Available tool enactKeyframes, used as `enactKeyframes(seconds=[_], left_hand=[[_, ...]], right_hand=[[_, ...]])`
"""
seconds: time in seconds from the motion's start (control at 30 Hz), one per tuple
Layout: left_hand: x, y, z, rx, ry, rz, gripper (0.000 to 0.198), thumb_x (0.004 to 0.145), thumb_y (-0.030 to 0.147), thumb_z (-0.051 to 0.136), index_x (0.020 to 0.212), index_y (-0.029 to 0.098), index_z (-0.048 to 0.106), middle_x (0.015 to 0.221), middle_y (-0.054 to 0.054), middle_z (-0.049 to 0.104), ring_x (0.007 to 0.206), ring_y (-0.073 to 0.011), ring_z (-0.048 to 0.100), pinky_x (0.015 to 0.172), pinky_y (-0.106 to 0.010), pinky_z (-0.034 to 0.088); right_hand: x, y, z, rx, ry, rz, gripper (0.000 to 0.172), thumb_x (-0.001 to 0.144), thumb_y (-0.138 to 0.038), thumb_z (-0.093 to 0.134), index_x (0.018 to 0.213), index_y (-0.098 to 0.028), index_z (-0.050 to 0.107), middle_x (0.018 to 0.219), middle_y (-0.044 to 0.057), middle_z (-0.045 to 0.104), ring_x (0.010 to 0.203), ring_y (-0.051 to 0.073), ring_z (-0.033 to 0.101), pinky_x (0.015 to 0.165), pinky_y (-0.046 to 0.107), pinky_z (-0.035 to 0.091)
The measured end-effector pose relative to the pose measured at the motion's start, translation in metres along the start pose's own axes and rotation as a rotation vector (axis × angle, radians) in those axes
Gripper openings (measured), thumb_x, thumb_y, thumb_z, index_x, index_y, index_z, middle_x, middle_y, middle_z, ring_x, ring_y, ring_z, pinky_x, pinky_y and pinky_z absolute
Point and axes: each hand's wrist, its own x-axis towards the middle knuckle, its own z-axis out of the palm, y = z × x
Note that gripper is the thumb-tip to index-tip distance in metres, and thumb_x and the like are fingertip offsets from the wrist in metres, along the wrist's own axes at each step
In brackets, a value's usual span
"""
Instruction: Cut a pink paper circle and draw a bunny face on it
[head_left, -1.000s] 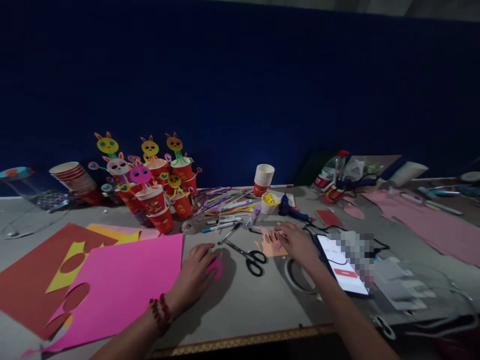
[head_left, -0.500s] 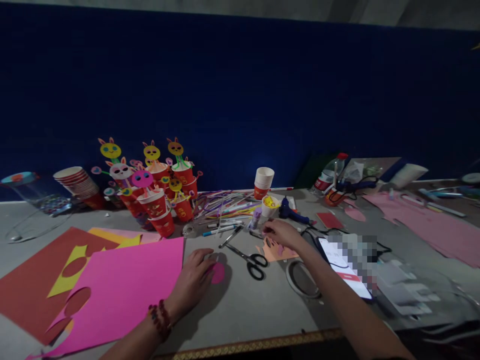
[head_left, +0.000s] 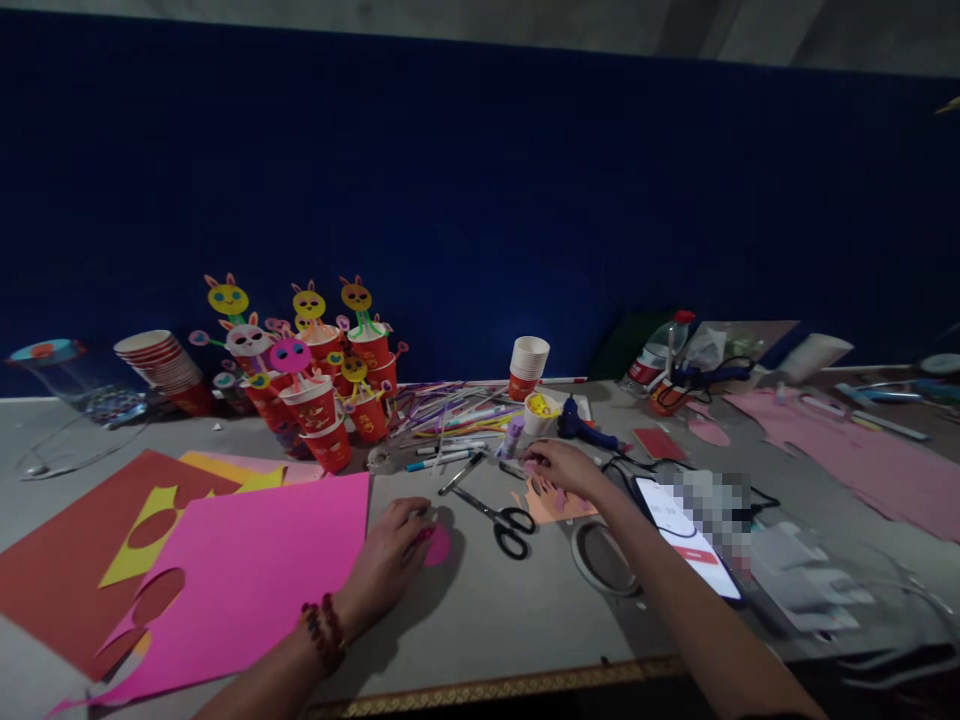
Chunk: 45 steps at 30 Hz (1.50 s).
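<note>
The left hand point(head_left: 394, 555) lies flat, fingertips pinning a pink paper disc point(head_left: 438, 546) to the desk point(head_left: 510, 610). The right hand point(head_left: 564, 467) has risen off the orange cutout point(head_left: 559, 503) beside the scissors point(head_left: 501, 520), fingers narrowed on a small pink scrap point(head_left: 530, 464).

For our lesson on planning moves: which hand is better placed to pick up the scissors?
Probably right. The right hand is nearer the handles of the scissors; the left hand rests on the pink circle.
</note>
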Motion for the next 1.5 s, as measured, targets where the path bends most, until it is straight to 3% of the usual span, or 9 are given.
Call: enactKeyframes(seconds=[0.4, 0.63, 0.77, 0.9, 1.0, 1.13, 1.27, 1.4, 1.5], left_hand=[[-0.001, -0.015, -0.004, -0.077, 0.096, -0.074, 0.021, 0.096, 0.015, 0.047, 0.106, 0.022, 0.064, 0.122, -0.009, 0.059, 0.117, -0.0222, 0.055, 0.099, -0.04, 0.05], [0.0, -0.011, -0.004, -0.071, 0.085, -0.065, 0.017, 0.096, 0.019, 0.05, 0.105, 0.021, 0.064, 0.119, -0.009, 0.061, 0.113, -0.0223, 0.058, 0.097, -0.038, 0.051], [-0.002, -0.013, -0.003, -0.058, 0.058, -0.054, 0.018, 0.097, 0.02, 0.049, 0.106, 0.021, 0.064, 0.121, -0.009, 0.06, 0.115, -0.0231, 0.057, 0.098, -0.04, 0.05], [-0.002, -0.012, -0.001, -0.042, 0.032, -0.054, 0.018, 0.096, 0.019, 0.051, 0.106, 0.022, 0.065, 0.121, -0.009, 0.06, 0.114, -0.0234, 0.057, 0.098, -0.041, 0.05], [-0.001, -0.009, 0.0, -0.032, 0.016, -0.045, 0.018, 0.095, 0.017, 0.051, 0.105, 0.021, 0.065, 0.119, -0.009, 0.061, 0.112, -0.0232, 0.057, 0.097, -0.041, 0.05], [0.0, -0.005, -0.001, -0.033, 0.023, -0.043, 0.018, 0.094, 0.014, 0.051, 0.101, 0.02, 0.065, 0.115, -0.009, 0.062, 0.11, -0.023, 0.058, 0.095, -0.04, 0.05], [-0.001, -0.005, -0.002, -0.045, 0.059, -0.035, 0.018, 0.093, 0.013, 0.051, 0.1, 0.02, 0.066, 0.112, -0.01, 0.063, 0.107, -0.0224, 0.06, 0.092, -0.039, 0.052], [0.0, -0.005, -0.003, -0.027, 0.11, -0.019, 0.018, 0.092, 0.012, 0.051, 0.096, 0.02, 0.067, 0.109, -0.009, 0.065, 0.104, -0.0216, 0.061, 0.09, -0.037, 0.053], [-0.001, -0.007, -0.003, -0.018, 0.135, -0.008, 0.018, 0.093, 0.013, 0.051, 0.097, 0.02, 0.067, 0.109, -0.009, 0.065, 0.104, -0.0217, 0.061, 0.09, -0.037, 0.053]], right_hand=[[0.003, -0.004, 0.004, -0.08, -0.014, 0.097, 0.013, 0.086, -0.023, 0.058, 0.084, -0.018, 0.069, 0.087, 0.007, 0.072, 0.077, 0.02, 0.065, 0.06, 0.024, 0.036], [-0.002, -0.004, 0.004, -0.103, 0.113, 0.141, 0.018, 0.087, -0.02, 0.057, 0.101, -0.015, 0.067, 0.098, 0.01, 0.072, 0.088, 0.021, 0.066, 0.068, 0.025, 0.04], [-0.02, -0.006, -0.004, -0.104, 0.196, 0.112, 0.021, 0.088, -0.018, 0.053, 0.103, -0.017, 0.068, 0.109, 0.01, 0.07, 0.1, 0.022, 0.064, 0.081, 0.028, 0.043], [-0.043, -0.016, -0.002, -0.079, 0.179, 0.066, 0.02, 0.092, -0.024, 0.05, 0.088, -0.021, 0.07, 0.084, 0.005, 0.072, 0.078, 0.02, 0.066, 0.07, 0.028, 0.045], [-0.047, -0.037, 0.009, -0.045, 0.112, -0.049, 0.019, 0.093, -0.025, 0.052, 0.091, -0.022, 0.071, 0.088, 0.004, 0.074, 0.079, 0.019, 0.067, 0.069, 0.026, 0.047], [-0.023, -0.081, 0.029, -0.043, 0.063, -0.203, 0.02, 0.096, -0.023, 0.052, 0.106, -0.022, 0.069, 0.11, 0.005, 0.072, 0.102, 0.019, 0.066, 0.086, 0.026, 0.047], [0.021, -0.122, 0.045, -0.107, 0.076, -0.228, 0.023, 0.097, -0.02, 0.049, 0.109, -0.02, 0.068, 0.116, 0.01, 0.069, 0.11, 0.023, 0.062, 0.093, 0.032, 0.045], [0.055, -0.142, 0.055, -0.177, 0.106, -0.148, 0.022, 0.091, -0.011, 0.05, 0.103, -0.012, 0.069, 0.106, 0.018, 0.07, 0.104, 0.03, 0.062, 0.088, 0.037, 0.046], [0.063, -0.145, 0.054, -0.188, 0.103, -0.144, 0.02, 0.088, -0.008, 0.052, 0.097, -0.012, 0.069, 0.104, 0.019, 0.07, 0.107, 0.03, 0.059, 0.09, 0.036, 0.044]])
